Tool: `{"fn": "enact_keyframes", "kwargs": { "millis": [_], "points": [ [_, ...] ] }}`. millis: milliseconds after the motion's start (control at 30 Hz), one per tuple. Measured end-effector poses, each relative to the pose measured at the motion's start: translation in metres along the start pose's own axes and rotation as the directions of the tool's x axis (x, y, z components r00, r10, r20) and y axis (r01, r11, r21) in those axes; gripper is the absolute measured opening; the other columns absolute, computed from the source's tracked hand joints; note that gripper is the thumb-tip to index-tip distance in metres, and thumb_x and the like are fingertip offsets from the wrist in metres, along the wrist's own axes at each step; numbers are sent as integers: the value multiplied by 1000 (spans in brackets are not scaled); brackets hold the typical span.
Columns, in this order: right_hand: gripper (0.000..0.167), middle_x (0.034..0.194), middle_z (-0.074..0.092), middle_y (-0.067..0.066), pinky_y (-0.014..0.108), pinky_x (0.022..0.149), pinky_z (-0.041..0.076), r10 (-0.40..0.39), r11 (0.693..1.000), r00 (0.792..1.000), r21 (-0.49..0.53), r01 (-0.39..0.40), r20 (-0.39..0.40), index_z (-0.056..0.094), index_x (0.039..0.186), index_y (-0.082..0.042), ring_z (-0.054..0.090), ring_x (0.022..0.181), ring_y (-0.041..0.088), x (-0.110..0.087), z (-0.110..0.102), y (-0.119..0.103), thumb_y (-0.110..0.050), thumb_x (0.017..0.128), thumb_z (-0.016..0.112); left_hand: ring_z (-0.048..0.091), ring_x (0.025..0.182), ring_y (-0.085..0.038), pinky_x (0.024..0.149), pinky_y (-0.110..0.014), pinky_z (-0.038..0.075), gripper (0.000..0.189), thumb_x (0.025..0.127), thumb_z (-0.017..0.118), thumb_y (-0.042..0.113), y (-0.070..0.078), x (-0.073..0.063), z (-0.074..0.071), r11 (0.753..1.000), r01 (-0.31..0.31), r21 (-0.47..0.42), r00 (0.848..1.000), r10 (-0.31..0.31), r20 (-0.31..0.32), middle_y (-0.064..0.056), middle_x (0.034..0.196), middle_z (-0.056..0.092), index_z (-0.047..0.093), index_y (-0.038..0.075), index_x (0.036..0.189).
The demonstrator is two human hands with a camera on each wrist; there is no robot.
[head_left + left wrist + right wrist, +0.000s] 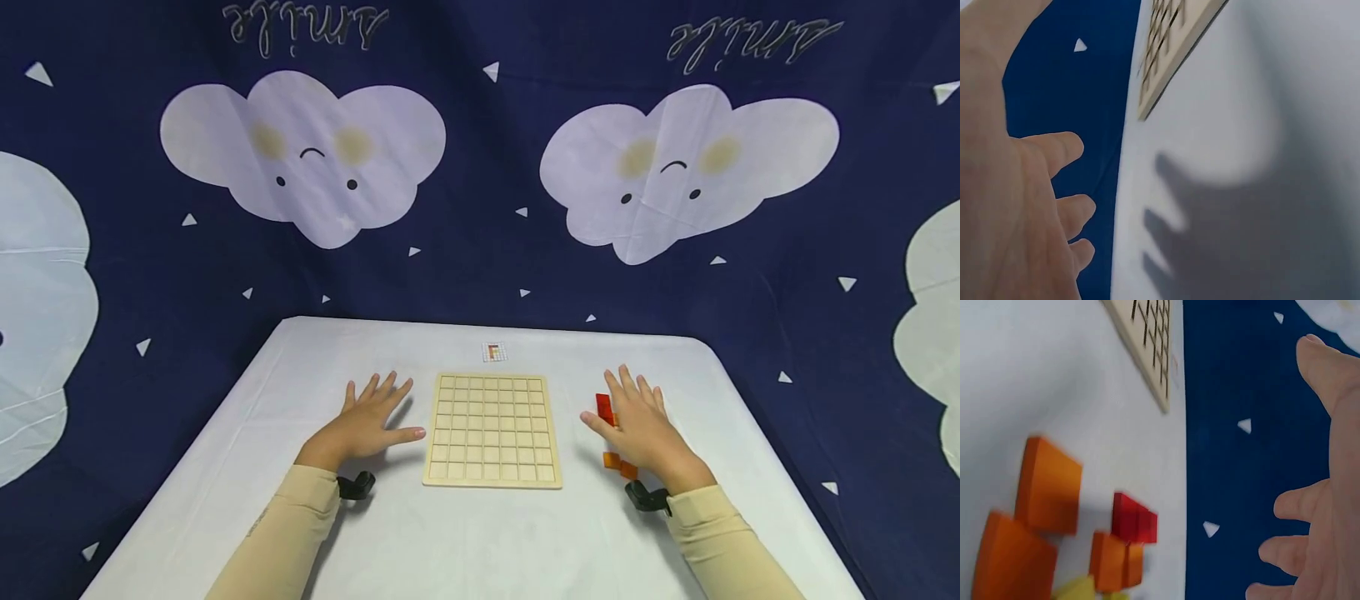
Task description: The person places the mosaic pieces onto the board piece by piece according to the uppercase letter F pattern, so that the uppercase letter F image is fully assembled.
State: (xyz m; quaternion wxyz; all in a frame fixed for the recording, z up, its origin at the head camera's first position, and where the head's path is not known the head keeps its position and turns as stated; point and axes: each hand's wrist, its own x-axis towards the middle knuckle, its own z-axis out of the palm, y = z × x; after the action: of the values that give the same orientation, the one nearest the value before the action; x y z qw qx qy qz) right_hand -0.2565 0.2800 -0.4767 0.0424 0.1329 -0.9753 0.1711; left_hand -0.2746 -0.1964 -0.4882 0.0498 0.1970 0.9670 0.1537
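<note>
A square wooden grid board (492,485) lies flat on the white table, divided into many small square cells. My left hand (362,423) hovers to its left with fingers spread, holding nothing; its shadow falls on the table in the left wrist view. My right hand (640,427), also spread and holding nothing, is above a group of small coloured blocks. Red blocks (603,405) show past its thumb side, and orange blocks (612,461) sit below the palm. In the right wrist view, yellow blocks (1077,590) appear near the bottom; the hand hides part of the group in the head view.
Beyond the board lies a small card (494,352) with a grid and a coloured pattern on it. A dark blue cloth (480,275) printed with clouds and triangles hangs behind and around the white table (480,542).
</note>
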Motion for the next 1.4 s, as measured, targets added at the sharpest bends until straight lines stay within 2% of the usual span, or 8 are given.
{"fn": "enact_keyframes", "kwargs": {
  "millis": [167, 300, 500, 633, 767, 1067, 1267, 1400],
  "points": [
    [106, 166, 19, 36, 73, 119, 8, 27, 1000, 999, 14, -27, 28, 26, 162, 9, 15, 148, 63, 1, -1, 14, -74, 100, 50, 7, 156, -50, 117, -73, -9, 102, 93, 59, 76, 9, -1, 19, 998, -25, -49, 999, 27, 36, -23, 171, 18, 29, 13, 168],
    [102, 162, 28, 38, 71, 120, 15, 22, 998, 999, 51, -25, 43, 28, 160, 12, 24, 146, 61, 1, 2, 24, -65, 101, 59, 7, 156, -47, 119, -72, -7, 104, 91, 59, 78, 13, -2, 31, 996, -47, -77, 998, 50, 38, -21, 171, 18, 30, 14, 168],
    [78, 151, 47, 34, 65, 116, 33, 26, 996, 999, 84, -28, 26, 46, 151, 12, 44, 140, 52, 9, 13, 34, -41, 101, 72, 8, 157, -45, 120, -70, -5, 105, 89, 63, 76, 14, -3, 38, 992, -71, -106, 997, 71, -2, -21, 171, 19, 32, 13, 167],
    [59, 137, 60, 32, 64, 110, 42, 32, 996, 999, 79, -29, -31, 61, 139, 11, 56, 128, 49, 19, 19, 36, -30, 99, 77, 7, 158, -42, 122, -65, -5, 108, 86, 68, 76, 16, -3, 40, 985, -118, -125, 993, 118, -7, -21, 171, 18, 32, 14, 167],
    [47, 123, 68, 29, 62, 103, 49, 50, 997, 995, 56, -45, -82, 68, 129, 10, 64, 115, 46, 28, 23, 37, -23, 97, 79, 8, 158, -39, 124, -60, -4, 112, 83, 70, 78, 17, -2, 44, 980, -157, -119, 988, 157, -4, -18, 171, 19, 32, 14, 167],
    [39, 103, 68, 25, 56, 91, 55, 135, 989, 980, 78, -124, -144, 73, 112, 11, 65, 96, 41, 44, 31, 41, -23, 95, 80, 8, 159, -36, 126, -55, 1, 110, 84, 67, 80, 15, -1, 50, 981, -185, -66, 983, 185, 4, -13, 172, 22, 35, 15, 166],
    [34, 97, 66, 24, 55, 87, 54, 173, 981, 972, 115, -156, -160, 73, 106, 10, 63, 92, 41, 48, 33, 40, -20, 92, 82, 10, 159, -34, 126, -54, 4, 110, 83, 65, 82, 13, 0, 55, 982, -183, -49, 983, 183, -3, -8, 172, 22, 36, 15, 166],
    [35, 96, 66, 22, 54, 87, 53, 213, 973, 966, 117, -197, -145, 73, 104, 9, 62, 91, 39, 52, 32, 37, -24, 93, 80, 10, 159, -33, 127, -53, 4, 110, 84, 64, 83, 11, 0, 55, 983, -180, -42, 984, 180, -1, -7, 173, 22, 36, 16, 166]
  ]
}}
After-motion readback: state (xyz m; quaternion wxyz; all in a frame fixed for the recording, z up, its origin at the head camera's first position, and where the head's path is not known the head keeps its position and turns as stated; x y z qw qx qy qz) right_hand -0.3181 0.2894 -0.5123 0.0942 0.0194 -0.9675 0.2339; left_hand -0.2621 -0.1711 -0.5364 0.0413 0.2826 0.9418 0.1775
